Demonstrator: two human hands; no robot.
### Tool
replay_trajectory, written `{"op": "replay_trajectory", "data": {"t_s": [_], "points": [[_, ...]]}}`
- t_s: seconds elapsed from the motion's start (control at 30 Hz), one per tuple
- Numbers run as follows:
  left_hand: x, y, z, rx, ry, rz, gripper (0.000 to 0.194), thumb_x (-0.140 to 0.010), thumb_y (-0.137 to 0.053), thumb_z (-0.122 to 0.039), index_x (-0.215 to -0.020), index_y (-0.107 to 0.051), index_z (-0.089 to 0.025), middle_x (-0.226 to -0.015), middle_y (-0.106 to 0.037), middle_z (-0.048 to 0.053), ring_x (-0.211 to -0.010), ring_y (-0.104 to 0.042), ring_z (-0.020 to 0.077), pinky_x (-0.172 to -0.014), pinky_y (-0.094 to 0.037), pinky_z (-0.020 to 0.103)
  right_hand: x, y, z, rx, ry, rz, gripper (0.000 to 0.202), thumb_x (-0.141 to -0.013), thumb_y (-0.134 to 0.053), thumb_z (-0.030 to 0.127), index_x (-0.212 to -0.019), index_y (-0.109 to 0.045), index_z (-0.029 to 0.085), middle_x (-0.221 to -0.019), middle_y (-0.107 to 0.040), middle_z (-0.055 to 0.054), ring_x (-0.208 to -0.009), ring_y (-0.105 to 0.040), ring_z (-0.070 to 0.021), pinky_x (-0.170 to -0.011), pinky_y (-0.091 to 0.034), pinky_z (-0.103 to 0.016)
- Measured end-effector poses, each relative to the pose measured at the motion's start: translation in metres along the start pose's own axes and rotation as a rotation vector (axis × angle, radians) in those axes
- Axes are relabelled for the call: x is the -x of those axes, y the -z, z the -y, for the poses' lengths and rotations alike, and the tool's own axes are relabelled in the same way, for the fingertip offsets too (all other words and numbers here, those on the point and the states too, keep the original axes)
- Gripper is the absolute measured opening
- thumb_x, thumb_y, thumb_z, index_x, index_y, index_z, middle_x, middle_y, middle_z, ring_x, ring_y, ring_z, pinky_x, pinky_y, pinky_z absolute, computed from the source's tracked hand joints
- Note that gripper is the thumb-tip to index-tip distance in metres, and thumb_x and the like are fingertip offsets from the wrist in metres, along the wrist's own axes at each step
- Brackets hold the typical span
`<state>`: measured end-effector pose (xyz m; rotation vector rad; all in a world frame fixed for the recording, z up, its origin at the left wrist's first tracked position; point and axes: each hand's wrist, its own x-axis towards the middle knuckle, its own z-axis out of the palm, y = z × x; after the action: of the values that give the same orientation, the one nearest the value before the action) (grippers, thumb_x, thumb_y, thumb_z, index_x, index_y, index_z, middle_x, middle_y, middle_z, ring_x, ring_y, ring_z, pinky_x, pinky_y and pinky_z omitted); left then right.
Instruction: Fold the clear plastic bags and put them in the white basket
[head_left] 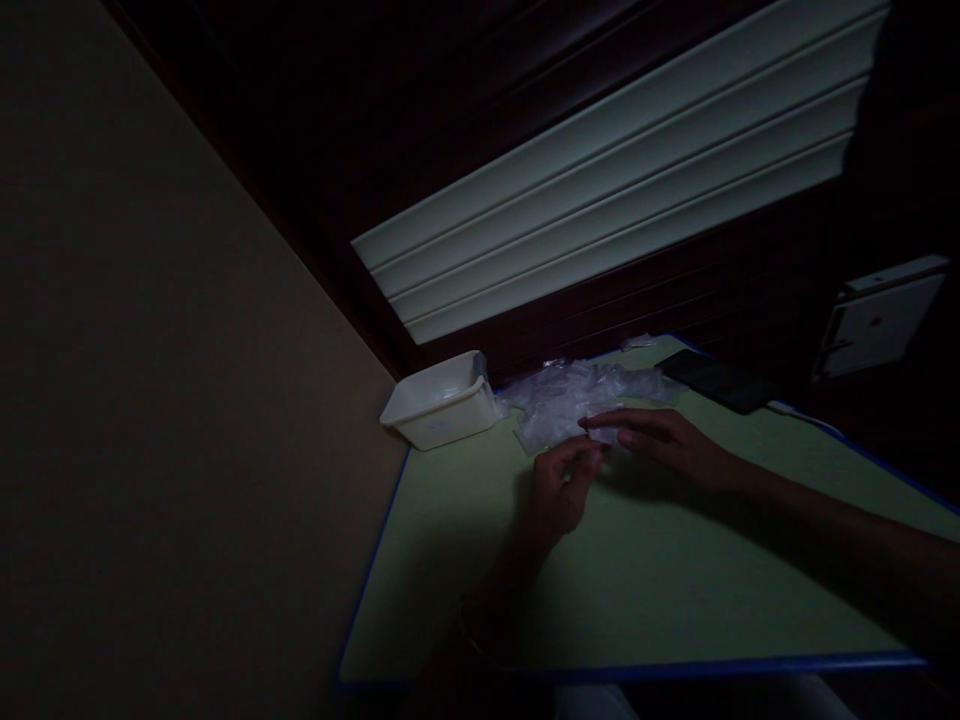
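Both hands meet over the middle of the table, in dim light. My left hand (561, 492) is closed, its thumb and fingers pinching the near edge of a small clear plastic bag (604, 435). From the right, my right hand (667, 442) grips the same bag between thumb and fingers. What the bag may contain is too dark to make out. Just beyond the hands lies a loose pile of clear plastic bags (559, 395), spread toward the back edge.
A white plastic bin (442, 415) stands at the table's back left corner, beside the wall. A dark flat device (720, 380) with a white cable (806, 415) lies at the back right. The green table (450, 570) has a blue edge. Behind it rises a dark panel with pale slats (600, 190).
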<state>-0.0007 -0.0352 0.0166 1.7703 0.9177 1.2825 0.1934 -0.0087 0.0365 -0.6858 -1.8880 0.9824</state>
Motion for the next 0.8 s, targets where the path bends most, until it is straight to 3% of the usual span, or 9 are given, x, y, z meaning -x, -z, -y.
{"op": "replay_trajectory", "data": {"t_s": [0.2,0.3,0.4,0.53,0.8], "points": [[-0.006,0.006,-0.002,-0.083,-0.048,-0.188,0.037,-0.091,-0.052,-0.047,-0.080,-0.066,-0.014,-0.088,-0.064,0.008,-0.087,-0.061,0.0182,-0.080,-0.049,0.030,0.003,-0.003,-0.004,0.146,0.091,0.033,0.036,-0.091,-0.057,0.043,-0.122,-0.067,0.028,-0.123,-0.068,-0.007,-0.113,-0.062,-0.0277,-0.099,-0.045,-0.047],[-0.008,0.008,-0.001,-0.049,0.015,-0.242,0.030,-0.086,-0.061,-0.045,-0.088,-0.063,-0.015,-0.085,-0.062,0.005,-0.077,-0.059,0.0147,-0.069,-0.048,0.025,0.005,-0.006,-0.003,0.231,0.171,0.127,0.037,-0.090,-0.058,0.042,-0.124,-0.065,0.028,-0.117,-0.070,-0.008,-0.105,-0.065,-0.0251,-0.093,-0.049,-0.042],[-0.009,0.009,-0.001,-0.039,0.028,-0.169,0.030,-0.084,-0.065,-0.039,-0.102,-0.065,-0.016,-0.094,-0.063,0.006,-0.081,-0.061,0.0144,-0.069,-0.049,0.024,0.006,-0.008,0.002,0.267,0.235,0.230,0.038,-0.091,-0.057,0.040,-0.126,-0.064,0.027,-0.110,-0.070,-0.009,-0.099,-0.066,-0.0231,-0.089,-0.050,-0.038],[-0.008,0.009,-0.004,-0.127,-0.029,-0.047,0.022,-0.084,-0.065,-0.035,-0.094,-0.071,-0.017,-0.094,-0.063,0.006,-0.088,-0.061,0.0165,-0.074,-0.050,0.026,0.007,-0.011,0.006,0.276,0.277,0.287,0.038,-0.091,-0.055,0.037,-0.127,-0.063,0.027,-0.115,-0.068,-0.009,-0.106,-0.064,-0.0237,-0.093,-0.048,-0.037],[-0.008,0.007,-0.003,-0.173,-0.036,-0.040,0.020,-0.083,-0.065,-0.035,-0.080,-0.070,-0.015,-0.082,-0.065,0.006,-0.079,-0.062,0.0159,-0.073,-0.051,0.029,0.009,-0.012,0.004,0.330,0.301,0.348,0.040,-0.091,-0.056,0.034,-0.130,-0.060,0.026,-0.111,-0.068,-0.009,-0.102,-0.064,-0.0237,-0.091,-0.048,-0.037]]}}
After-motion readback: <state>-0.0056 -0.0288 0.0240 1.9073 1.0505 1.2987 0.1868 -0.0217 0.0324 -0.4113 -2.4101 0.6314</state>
